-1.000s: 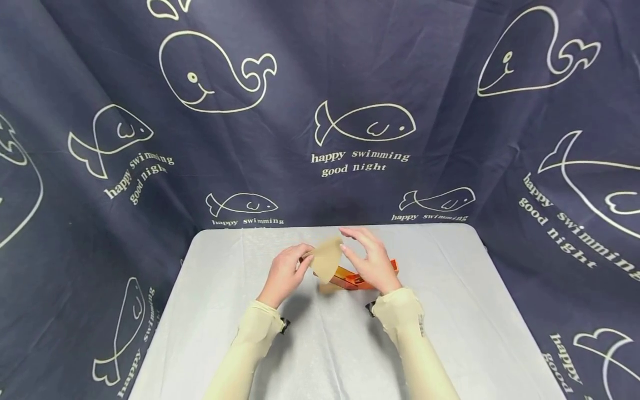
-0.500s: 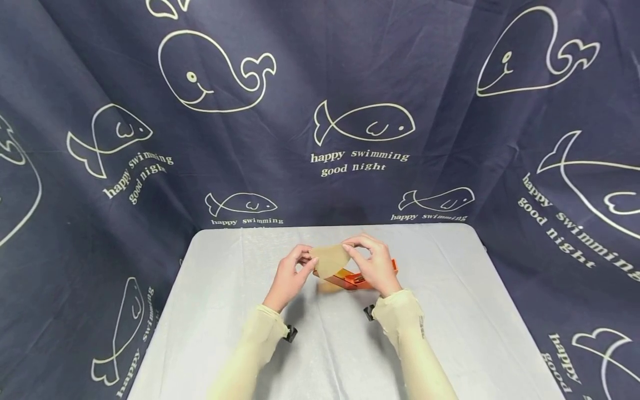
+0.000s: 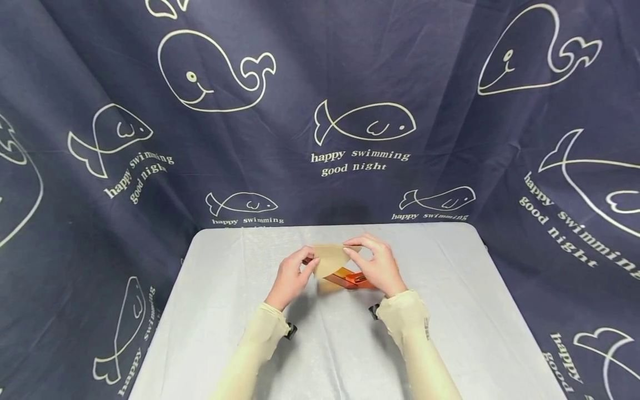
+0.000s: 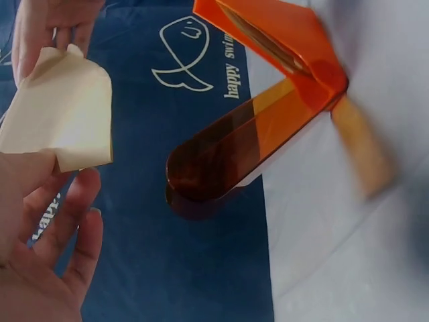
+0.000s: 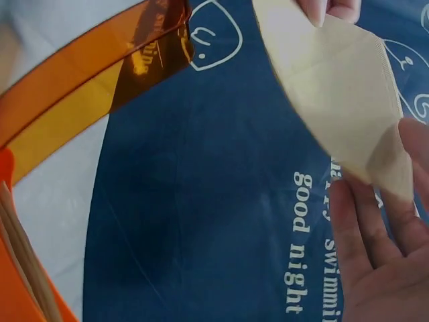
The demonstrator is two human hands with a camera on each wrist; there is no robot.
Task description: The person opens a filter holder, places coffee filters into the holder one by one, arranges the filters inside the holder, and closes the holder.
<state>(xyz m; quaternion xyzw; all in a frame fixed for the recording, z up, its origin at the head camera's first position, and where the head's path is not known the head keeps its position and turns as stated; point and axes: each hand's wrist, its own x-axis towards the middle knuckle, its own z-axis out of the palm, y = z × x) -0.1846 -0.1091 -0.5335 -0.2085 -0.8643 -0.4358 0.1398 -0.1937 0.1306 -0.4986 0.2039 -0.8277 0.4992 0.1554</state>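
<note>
A pale tan paper coffee filter (image 3: 328,256) is held up between both hands, over an orange filter holder (image 4: 322,57). My left hand (image 3: 291,276) pinches its left edge, thumb in front and fingers behind. At its right upper edge, my right hand (image 3: 378,268) pinches the paper between thumb and fingers. The right wrist view shows a crimped seam along one side of the filter (image 5: 342,87). The holder's translucent amber lid (image 4: 218,151) is swung open to the left, and brown paper edges show inside the orange body. The hands partly cover the holder in the head view.
A blurred tan piece (image 4: 364,149) shows by the holder, low to its left in the head view. The white cloth-covered table (image 3: 320,355) runs back to a dark blue curtain (image 3: 350,194) with whale and fish drawings, which also hangs along both sides.
My right fingers have come onto the filter's right edge and now pinch it. The filter has turned from a slanted pose to stretch level between the hands. The holder has stayed in place.
</note>
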